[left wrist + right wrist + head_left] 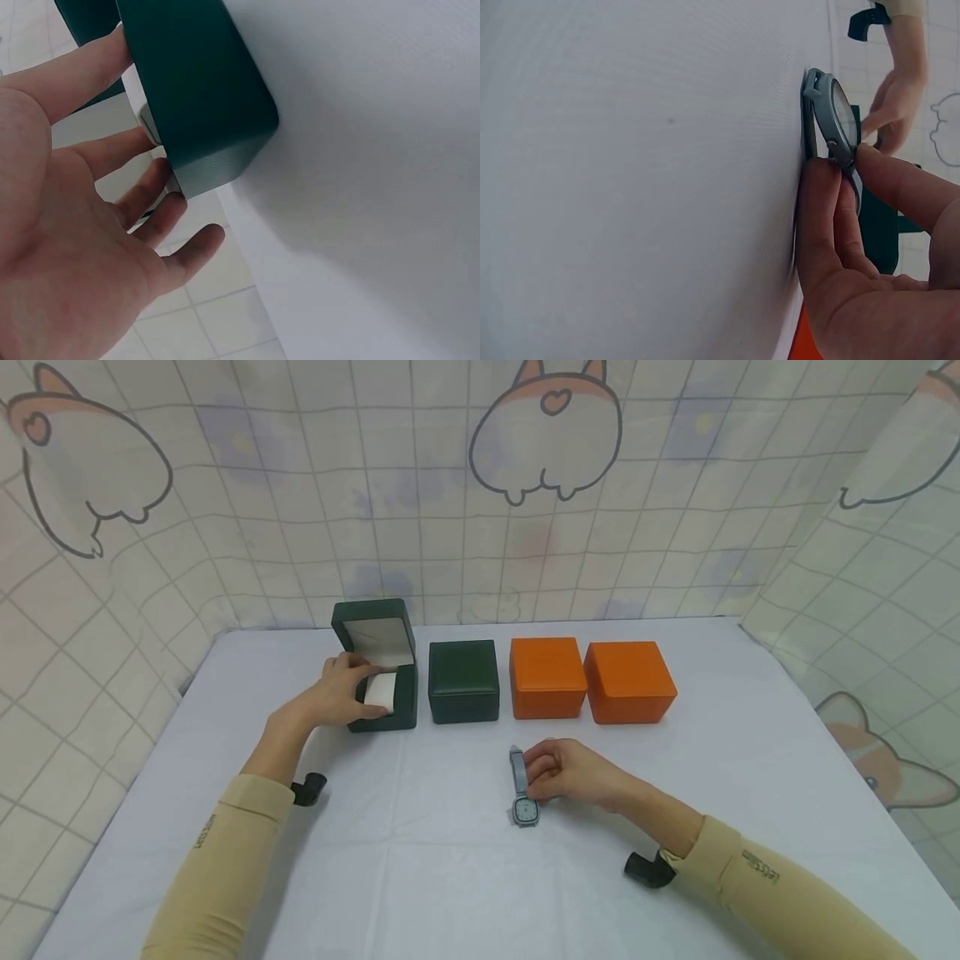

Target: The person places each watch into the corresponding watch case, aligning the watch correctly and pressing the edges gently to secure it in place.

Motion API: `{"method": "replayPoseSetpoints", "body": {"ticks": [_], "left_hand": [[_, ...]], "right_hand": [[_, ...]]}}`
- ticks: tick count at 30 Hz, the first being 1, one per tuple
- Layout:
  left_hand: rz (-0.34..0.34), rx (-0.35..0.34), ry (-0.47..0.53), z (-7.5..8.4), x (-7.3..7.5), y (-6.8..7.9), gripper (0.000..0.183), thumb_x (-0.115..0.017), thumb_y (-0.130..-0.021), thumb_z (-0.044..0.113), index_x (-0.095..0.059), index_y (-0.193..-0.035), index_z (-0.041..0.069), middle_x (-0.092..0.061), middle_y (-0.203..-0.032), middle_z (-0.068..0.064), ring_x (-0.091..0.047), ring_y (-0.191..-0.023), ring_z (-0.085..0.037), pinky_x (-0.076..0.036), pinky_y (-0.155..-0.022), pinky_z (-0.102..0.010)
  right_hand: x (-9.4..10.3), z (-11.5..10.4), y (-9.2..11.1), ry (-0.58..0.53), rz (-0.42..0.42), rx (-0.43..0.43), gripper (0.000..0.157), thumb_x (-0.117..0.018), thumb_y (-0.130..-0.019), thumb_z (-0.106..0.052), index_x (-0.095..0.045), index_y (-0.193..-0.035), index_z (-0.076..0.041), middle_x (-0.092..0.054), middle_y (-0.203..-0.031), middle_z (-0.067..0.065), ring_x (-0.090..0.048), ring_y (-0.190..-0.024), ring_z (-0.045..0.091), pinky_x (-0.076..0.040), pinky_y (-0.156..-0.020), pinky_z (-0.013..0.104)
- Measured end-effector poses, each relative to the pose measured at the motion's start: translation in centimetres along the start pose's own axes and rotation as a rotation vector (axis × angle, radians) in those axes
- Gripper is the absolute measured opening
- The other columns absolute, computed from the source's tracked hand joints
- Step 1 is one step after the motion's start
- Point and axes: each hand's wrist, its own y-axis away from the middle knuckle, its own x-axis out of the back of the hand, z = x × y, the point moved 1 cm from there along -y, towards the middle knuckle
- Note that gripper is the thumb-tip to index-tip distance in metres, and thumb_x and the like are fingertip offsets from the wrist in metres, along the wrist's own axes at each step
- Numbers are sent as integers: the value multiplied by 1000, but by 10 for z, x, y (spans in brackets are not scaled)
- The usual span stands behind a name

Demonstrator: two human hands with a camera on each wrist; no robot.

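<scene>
An open green watch box stands at the back left with its lid tipped up. My left hand reaches into it, thumb at the front and index finger at the back of the white cushion, pinching it. In the left wrist view the other fingers spread loosely past the box's corner. Near the middle of the table, my right hand pinches a silver wristwatch by its side, thumb close to the case. The watch lies lengthwise, dial up, with its strap toward the back.
A closed green box stands just right of the open one. Beyond it are two closed orange boxes, one beside the other. A white cloth covers the table, and patterned curtains hang behind and at both sides.
</scene>
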Motion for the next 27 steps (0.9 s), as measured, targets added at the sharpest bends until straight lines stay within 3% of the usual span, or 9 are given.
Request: {"method": "replayPoseSetpoints", "body": {"ticks": [12, 27], "left_hand": [[-4, -20, 2, -1, 2, 3, 72, -77, -92, 32, -47, -146, -4, -29, -150, -31, -26, -135, -45, -33, -109, -67], [15, -54, 28, -3, 3, 7, 73, -73, -96, 31, -37, -150, -2, -36, -149, -31, -35, -132, -45, -37, -105, -65]], "right_hand": [[-2, -4, 0, -8, -4, 4, 63, -79, -85, 4, -49, -140, 1, -65, -104, 10, -63, -90, 23, -57, -88, 32], [-2, -6, 1, -24, -13, 13, 63, -75, -89, 5, -47, -144, -2, -66, -113, 11, -63, -99, 24, -57, -91, 33]]}}
